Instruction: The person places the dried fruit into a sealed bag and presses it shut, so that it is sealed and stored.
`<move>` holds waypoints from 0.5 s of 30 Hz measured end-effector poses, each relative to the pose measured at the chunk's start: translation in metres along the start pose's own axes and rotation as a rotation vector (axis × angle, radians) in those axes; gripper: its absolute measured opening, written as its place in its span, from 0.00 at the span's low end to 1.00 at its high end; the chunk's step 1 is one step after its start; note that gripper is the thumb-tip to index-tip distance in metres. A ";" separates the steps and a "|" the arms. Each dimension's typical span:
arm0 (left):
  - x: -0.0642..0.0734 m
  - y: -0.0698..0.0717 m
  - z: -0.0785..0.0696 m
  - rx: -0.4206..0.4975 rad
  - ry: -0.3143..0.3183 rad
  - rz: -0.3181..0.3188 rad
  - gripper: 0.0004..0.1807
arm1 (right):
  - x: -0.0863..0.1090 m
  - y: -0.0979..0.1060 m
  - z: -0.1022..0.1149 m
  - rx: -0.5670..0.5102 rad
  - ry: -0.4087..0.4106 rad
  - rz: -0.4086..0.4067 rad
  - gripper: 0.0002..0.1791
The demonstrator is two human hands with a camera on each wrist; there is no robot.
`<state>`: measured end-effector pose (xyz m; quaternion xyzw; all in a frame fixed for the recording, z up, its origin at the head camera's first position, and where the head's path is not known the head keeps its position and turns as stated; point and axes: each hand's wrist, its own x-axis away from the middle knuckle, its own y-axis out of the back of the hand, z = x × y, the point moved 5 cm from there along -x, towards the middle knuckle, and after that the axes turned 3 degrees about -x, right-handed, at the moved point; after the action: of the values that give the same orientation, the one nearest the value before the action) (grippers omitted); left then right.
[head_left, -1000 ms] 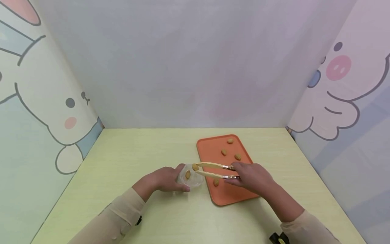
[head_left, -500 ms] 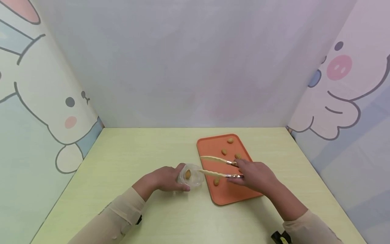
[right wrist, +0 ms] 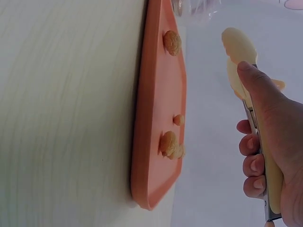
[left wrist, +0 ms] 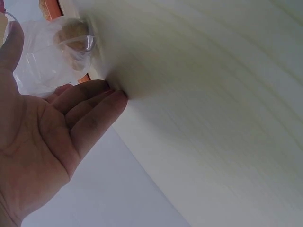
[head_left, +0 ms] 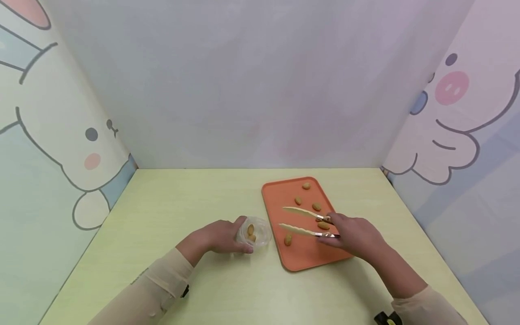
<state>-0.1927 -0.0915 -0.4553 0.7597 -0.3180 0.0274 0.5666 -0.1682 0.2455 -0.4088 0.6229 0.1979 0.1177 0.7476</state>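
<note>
Tongs (head_left: 298,229) lie clamped in right fingers (right wrist: 253,165); left fingers (left wrist: 93,123) curve round a clear container (head_left: 263,233).

You have two hands in view, one left hand (head_left: 222,237) and one right hand (head_left: 357,232), and two sleeves (head_left: 164,280). You have one pair of tongs (head_left: 300,229), one orange tray (head_left: 304,258) and one clear plastic container (head_left: 264,232). You can count two brown pieces (head_left: 250,229) in the container and at least five on the tray, which your right hand partly hides. You face one table (head_left: 203,194) and three walls (head_left: 260,90).
</note>
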 end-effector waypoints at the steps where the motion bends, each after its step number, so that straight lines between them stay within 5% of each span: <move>1: 0.000 0.000 0.001 0.000 -0.001 0.001 0.49 | 0.001 0.000 -0.001 -0.001 -0.003 0.003 0.27; 15: -0.001 -0.001 0.002 0.006 0.003 0.003 0.48 | 0.009 0.000 -0.016 0.040 -0.048 0.087 0.30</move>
<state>-0.1933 -0.0932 -0.4574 0.7608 -0.3185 0.0303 0.5646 -0.1671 0.2640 -0.4121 0.6485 0.1551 0.1312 0.7337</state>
